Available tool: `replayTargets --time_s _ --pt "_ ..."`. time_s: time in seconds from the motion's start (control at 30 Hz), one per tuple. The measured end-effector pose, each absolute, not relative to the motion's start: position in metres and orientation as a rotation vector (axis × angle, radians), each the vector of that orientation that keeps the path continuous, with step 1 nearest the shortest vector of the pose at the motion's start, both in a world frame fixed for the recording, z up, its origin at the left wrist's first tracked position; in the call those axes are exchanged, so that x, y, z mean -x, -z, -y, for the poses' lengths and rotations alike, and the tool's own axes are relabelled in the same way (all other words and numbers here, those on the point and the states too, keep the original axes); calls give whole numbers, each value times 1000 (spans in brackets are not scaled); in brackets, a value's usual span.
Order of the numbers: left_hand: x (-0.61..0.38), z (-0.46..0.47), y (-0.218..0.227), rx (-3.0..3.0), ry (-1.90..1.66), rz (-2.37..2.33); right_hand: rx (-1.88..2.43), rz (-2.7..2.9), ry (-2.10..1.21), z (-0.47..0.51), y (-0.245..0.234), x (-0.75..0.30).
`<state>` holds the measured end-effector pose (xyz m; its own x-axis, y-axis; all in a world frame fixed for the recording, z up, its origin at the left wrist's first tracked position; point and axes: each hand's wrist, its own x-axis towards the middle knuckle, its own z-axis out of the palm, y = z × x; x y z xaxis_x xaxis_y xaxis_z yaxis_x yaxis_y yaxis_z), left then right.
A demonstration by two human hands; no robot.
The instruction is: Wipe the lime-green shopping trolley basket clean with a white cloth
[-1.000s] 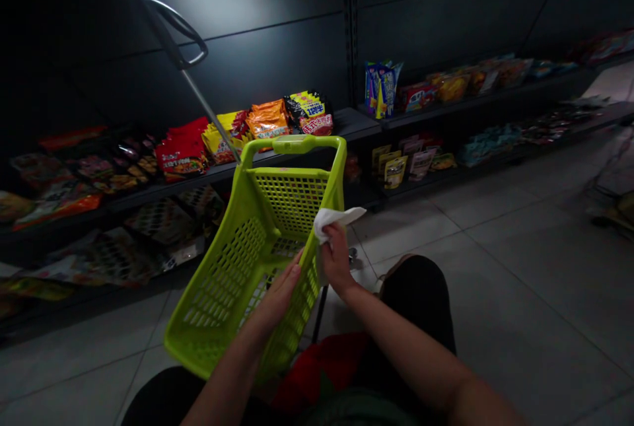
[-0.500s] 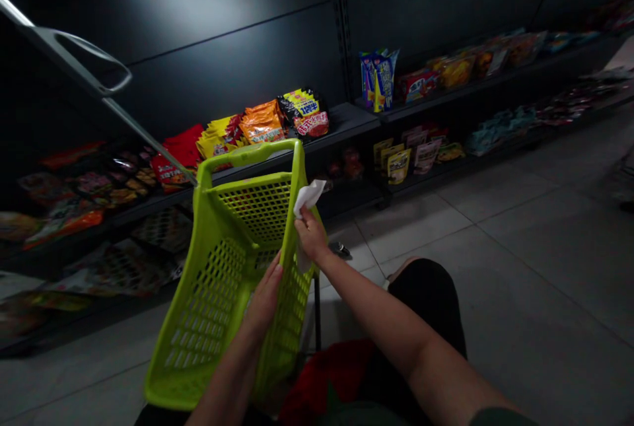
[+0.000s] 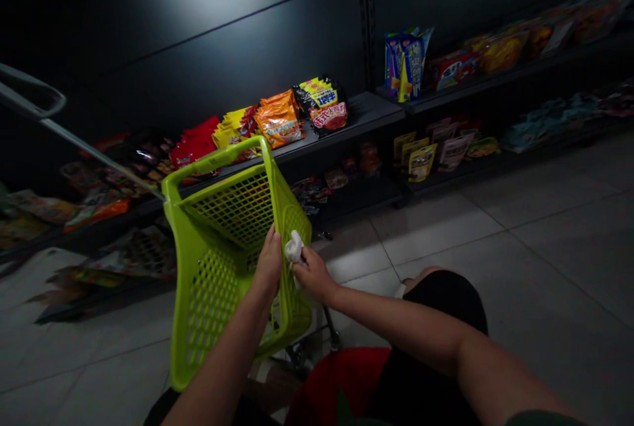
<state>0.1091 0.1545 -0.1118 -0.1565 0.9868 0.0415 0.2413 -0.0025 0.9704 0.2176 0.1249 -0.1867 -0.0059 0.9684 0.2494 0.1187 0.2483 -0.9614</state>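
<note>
A lime-green plastic shopping basket (image 3: 212,307) with latticed walls leans tilted in front of me, its open top facing my side. My left hand (image 3: 269,262) grips its near right rim, fingers closed over the edge. Just right of that rim, my right hand (image 3: 316,275) is closed around a crumpled white cloth (image 3: 294,248), pressed close to the basket's outer side wall. Part of the cloth is hidden inside the fist. Below the basket, dark legs with small wheels (image 3: 335,339) show partly.
Shelves ahead hold orange snack packets (image 3: 280,121), black noodle packs (image 3: 324,109), blue-and-yellow bags (image 3: 409,66) and small yellow pouches (image 3: 422,162). A thin metal pole (image 3: 99,156) slants in from the left to the basket. My bent knee (image 3: 448,304) is at the right, above the tiled floor (image 3: 545,241).
The right hand and cloth have moved down along the basket's side, and the cloth is more bunched. My left hand has slid up the rim. The basket has turned and shifted slightly; the view has moved.
</note>
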Motion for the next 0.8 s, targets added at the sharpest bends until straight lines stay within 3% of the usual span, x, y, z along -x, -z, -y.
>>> replayTargets --time_s 0.13,0.33,0.6,0.8 --pt "-120 -155 113 -1245 -1231 -1543 969 1398 -954 -148 169 -218" --pt "-141 -155 107 -1190 -1168 -1440 1129 1063 -1009 -221 147 -232" --pt "-146 -152 108 -1127 -1251 -1406 792 1376 -1169 -64 188 -247" --pt "-138 -158 117 -1179 -1263 -1394 804 1390 -997 -74 163 -255"
